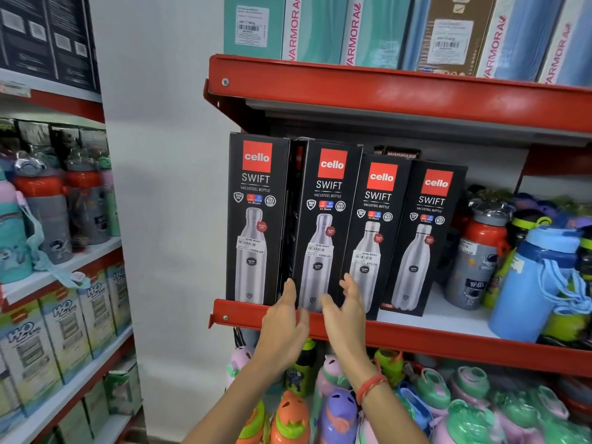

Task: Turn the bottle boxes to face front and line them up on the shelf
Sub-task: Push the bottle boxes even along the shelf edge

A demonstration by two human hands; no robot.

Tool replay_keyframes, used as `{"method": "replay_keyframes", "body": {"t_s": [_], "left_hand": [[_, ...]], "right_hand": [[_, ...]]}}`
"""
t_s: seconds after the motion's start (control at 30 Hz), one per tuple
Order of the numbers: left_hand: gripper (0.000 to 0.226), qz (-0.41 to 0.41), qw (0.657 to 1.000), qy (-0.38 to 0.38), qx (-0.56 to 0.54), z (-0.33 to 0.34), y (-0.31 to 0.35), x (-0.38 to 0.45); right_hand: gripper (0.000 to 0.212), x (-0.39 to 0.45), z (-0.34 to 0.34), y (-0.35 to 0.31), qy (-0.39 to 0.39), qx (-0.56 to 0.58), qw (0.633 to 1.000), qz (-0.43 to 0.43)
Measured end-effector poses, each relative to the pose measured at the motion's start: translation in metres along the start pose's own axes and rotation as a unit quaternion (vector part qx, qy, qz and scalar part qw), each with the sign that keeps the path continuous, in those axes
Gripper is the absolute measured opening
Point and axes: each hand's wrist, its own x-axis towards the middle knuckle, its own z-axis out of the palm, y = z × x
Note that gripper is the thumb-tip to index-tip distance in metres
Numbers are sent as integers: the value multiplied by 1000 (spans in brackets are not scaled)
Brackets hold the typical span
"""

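At 9 o'clock of the red shelf [400,334] the first box [256,219] already faces front, label square to you. Next, at roughly 10 o'clock of your hands, the second box [325,225] shows its front too, but it sits a little askew with a dark gap between it and the first, so it looks only partly lined up. Your left hand [285,318] is at its lower left edge, fingers spread and apart, touching or just off the cardboard; can't tell which. Your right hand [347,310] is at 6 o'clock of the seam between the second and third box [373,235], also open-fingered, not clamped on anything, red thread on the wrist. Third box faces front, overlapping the second's right edge. Fourth box [427,238] at 2 o'clock of your hands faces front, set lower and further back along the shelf edge. Judgement: turning looks done, all four fronts visible; what's left is straightening, closing the gap after the first and evening the row to the shelf lip. Loose bottles [528,283] crowd the 3 o'clock end.
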Motion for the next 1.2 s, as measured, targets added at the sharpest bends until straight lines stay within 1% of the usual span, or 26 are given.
{"method": "replay_keyframes", "body": {"t_s": [0.23,0.47,0.7,0.77,0.87,0.9,0.97,1.07,1.1,1.2], "left_hand": [[60,-20,999,-33,26,1,-2,9],[64,-19,1000,-11,18,2,-5,4],[64,-7,1000,-16,-5,1,-8,1],[64,-6,1000,-15,-6,4,-10,6],[64,-10,1000,-15,-9,5,-12,12],[65,-10,1000,-13,-7,5,-12,12],[67,-3,1000,-12,-3,4,-12,9],[72,14,1000,-10,-10,3,-12,11],[73,17,1000,-10,-11,2,-12,12],[76,8,1000,-5,-6,-4,-13,12]], "right_hand": [[50,14,-18,11,35,-35,999,-1],[58,26,-30,17,45,-53,997,21],[64,22,-27,21,52,-71,996,11],[62,24,-24,22,59,-69,996,2],[53,21,-15,21,87,-64,993,-46],[50,17,-12,20,83,-58,993,-61],[54,14,-5,17,37,-57,996,-65],[67,18,1,12,-53,-106,993,-27],[68,18,1,11,-62,-118,991,-24],[68,7,0,8,-53,-129,989,-46]]}}
